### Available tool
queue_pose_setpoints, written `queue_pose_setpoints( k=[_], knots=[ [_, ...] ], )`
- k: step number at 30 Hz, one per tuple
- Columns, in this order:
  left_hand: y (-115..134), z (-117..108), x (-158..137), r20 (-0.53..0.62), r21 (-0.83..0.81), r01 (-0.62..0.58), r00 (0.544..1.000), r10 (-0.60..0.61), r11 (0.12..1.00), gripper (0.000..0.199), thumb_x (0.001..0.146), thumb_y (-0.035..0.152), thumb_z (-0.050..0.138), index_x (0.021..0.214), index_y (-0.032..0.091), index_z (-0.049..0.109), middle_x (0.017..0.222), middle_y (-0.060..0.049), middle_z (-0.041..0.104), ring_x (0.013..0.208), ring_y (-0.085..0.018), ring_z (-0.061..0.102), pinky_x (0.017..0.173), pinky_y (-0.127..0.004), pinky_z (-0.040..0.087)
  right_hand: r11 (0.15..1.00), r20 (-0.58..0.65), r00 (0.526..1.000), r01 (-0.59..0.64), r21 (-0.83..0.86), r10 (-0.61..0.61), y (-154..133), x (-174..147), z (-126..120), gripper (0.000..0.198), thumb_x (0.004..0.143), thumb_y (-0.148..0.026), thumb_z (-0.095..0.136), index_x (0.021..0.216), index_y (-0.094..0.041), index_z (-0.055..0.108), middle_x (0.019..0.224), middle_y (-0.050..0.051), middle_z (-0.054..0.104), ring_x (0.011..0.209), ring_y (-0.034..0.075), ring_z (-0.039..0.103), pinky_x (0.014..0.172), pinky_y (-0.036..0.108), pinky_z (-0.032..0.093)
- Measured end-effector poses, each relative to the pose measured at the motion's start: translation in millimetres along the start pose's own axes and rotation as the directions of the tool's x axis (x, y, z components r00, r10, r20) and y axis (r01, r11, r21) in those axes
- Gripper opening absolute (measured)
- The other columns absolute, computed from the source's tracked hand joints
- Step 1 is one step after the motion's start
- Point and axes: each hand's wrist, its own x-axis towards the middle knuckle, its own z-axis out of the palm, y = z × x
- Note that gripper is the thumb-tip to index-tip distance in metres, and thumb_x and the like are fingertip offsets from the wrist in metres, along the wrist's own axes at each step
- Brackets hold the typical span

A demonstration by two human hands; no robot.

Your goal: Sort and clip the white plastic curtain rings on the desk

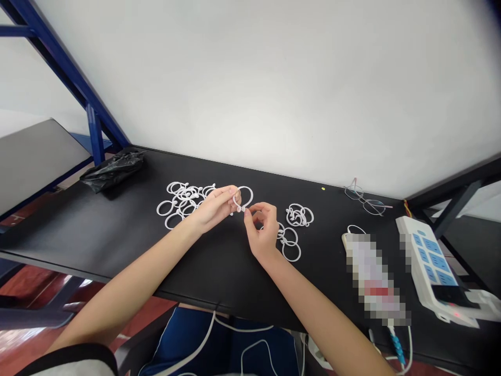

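One black table (pixel 211 266); pale wall (pixel 250 94) behind; left fingers (pixel 231 191), right fingers (pixel 248 218) pinching white ring (pixel 252 196)

The single view looks from the person's head, facing forward and down along the forearms (pixel 148 271) and centred roughly on the left grip (pixel 213 209) and right grip (pixel 264 230). It is near enough to show both hands clearly, yet wide enough to take in the black counter (pixel 219 261) around them, the pale wall (pixel 274 94) beyond, the lap (pixel 188 339) on the near side, a blue frame (pixel 62 57) well to their left and a power strip (pixel 409 250) well to their right.
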Motion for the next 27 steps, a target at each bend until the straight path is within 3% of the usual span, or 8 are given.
queue_pose_setpoints(
  k=[8,16,21,24,27],
  knots=[
    [-1.7,-0.6,-0.2,0.006,-0.044,0.017,1.0,-0.017,0.999,0.028,0.086,0.032,0.065,0.068,0.014,0.054,0.067,0.002,0.044,0.066,-0.009,0.049,0.067,-0.022,0.047,0.999,0.099,0.995,0.004,0.044,-0.009,3.3,-2.1,-2.0,0.018,0.091,-0.023,0.054,0.108,-0.021,0.049,0.084,0.001,0.066,0.055,0.01,0.059,0.053,0.024,0.05],
    [-2.8,-0.6,-1.5,0.041,-0.006,0.064,0.997,-0.064,0.998,0.026,0.086,0.032,0.065,0.071,0.013,0.057,0.07,0.0,0.05,0.07,-0.011,0.054,0.071,-0.023,0.048,0.998,0.116,0.991,-0.061,-0.031,0.064,3.3,-2.4,-1.9,0.008,0.095,-0.027,0.049,0.095,-0.02,0.052,0.075,0.0,0.067,0.049,0.009,0.056,0.048,0.022,0.045],
    [-4.0,-2.1,1.3,-0.071,0.053,0.009,0.997,-0.005,0.999,0.032,0.088,0.041,0.058,0.07,0.014,0.055,0.069,0.0,0.051,0.067,-0.01,0.051,0.067,-0.023,0.047,0.999,0.13,0.991,-0.018,-0.029,0.022,1.4,-2.0,-2.4,0.008,0.095,-0.025,0.048,0.093,-0.019,0.052,0.071,-0.001,0.066,0.048,0.009,0.056,0.048,0.022,0.044],
    [-4.7,-2.0,1.7,-0.159,0.197,-0.04,0.985,0.072,0.98,0.033,0.089,0.048,0.054,0.079,0.016,0.057,0.072,0.001,0.052,0.067,-0.011,0.05,0.068,-0.023,0.045,0.998,0.145,0.989,0.022,-0.051,-0.014,0.9,-2.2,-2.3,0.008,0.094,-0.025,0.049,0.093,-0.019,0.053,0.069,0.0,0.065,0.051,0.01,0.058,0.053,0.023,0.046],
    [-4.2,1.3,-1.1,-0.142,0.459,-0.1,0.973,0.184,0.883,0.034,0.089,0.049,0.052,0.091,0.016,0.061,0.076,-0.001,0.056,0.072,-0.013,0.053,0.07,-0.025,0.045,0.995,0.162,0.986,0.052,-0.082,-0.038,0.0,-2.5,-2.0,0.009,0.094,-0.026,0.05,0.091,-0.019,0.055,0.066,-0.001,0.064,0.053,0.011,0.06,0.056,0.023,0.047]
  ],
)
